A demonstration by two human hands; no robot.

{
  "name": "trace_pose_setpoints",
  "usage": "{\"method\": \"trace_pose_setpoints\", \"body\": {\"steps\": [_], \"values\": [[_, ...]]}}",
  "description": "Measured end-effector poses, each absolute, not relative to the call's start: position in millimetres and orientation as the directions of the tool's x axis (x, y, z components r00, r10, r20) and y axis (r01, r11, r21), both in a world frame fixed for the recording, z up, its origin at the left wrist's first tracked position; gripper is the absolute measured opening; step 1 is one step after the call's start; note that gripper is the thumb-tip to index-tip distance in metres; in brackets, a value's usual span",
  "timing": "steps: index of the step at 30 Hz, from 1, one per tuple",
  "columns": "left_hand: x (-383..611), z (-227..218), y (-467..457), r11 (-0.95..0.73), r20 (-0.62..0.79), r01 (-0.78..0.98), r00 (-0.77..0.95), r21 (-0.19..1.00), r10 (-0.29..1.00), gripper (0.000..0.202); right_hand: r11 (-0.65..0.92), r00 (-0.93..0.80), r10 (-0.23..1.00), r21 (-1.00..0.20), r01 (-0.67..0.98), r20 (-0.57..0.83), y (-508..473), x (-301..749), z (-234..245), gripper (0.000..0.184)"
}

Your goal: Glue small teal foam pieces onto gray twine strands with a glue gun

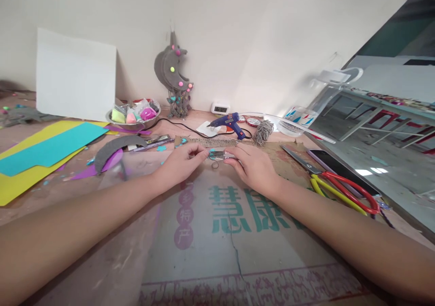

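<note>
A small silvery object [219, 155] lay between the two hands just above the far part of the printed cardboard [204, 251], its long axis running left to right, roughly level, one end toward the left fingertips and the other running into the right hand. Which end was its tip could not be told, for the fingers covered its right end and the rest was too small to read; a thin dark loop showed just below it, its attachment unclear. A little blue piece [211, 153] sat at its left end, partly hidden. The left hand [185, 163] was closed in a pinch on that blue piece, thumb and forefinger together and pointing right. The right hand [254, 165] gripped the silvery object between thumb and curled fingers, knuckles up, fingertips facing left. Both forearms reached in from the near corners, cut off by the picture's edges. Beyond the hands lay a blue glue gun [230, 123], its nozzle pointing left, and a bundle of grey cord [263, 132]; to the right, large scissors [335, 181] pointed far and left.
</note>
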State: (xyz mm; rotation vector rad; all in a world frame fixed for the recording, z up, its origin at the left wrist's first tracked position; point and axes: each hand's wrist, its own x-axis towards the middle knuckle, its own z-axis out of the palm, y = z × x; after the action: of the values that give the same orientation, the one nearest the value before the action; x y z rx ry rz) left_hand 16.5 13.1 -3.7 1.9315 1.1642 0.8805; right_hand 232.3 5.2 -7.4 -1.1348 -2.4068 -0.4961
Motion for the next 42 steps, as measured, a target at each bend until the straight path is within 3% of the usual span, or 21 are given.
{"method": "trace_pose_setpoints", "body": {"steps": [29,38,42], "values": [[16.4,-2.7,15.5,-0.344,0.180,0.411,0.387,0.844,0.904,0.031,0.627,-0.576,0.615,0.108,0.771,0.538,7.3,233.5,-9.3,0.030],[15.8,-4.3,14.8,-0.308,0.168,0.405,0.344,0.861,0.924,0.029,0.667,-0.501,0.592,-0.035,0.744,0.631,2.8,236.1,-7.1,0.029],[15.5,-4.0,14.5,-0.321,0.196,0.405,0.322,0.856,0.926,0.027,0.602,-0.394,0.682,-0.168,0.780,0.616,10.6,238.2,-8.9,0.030]]}}
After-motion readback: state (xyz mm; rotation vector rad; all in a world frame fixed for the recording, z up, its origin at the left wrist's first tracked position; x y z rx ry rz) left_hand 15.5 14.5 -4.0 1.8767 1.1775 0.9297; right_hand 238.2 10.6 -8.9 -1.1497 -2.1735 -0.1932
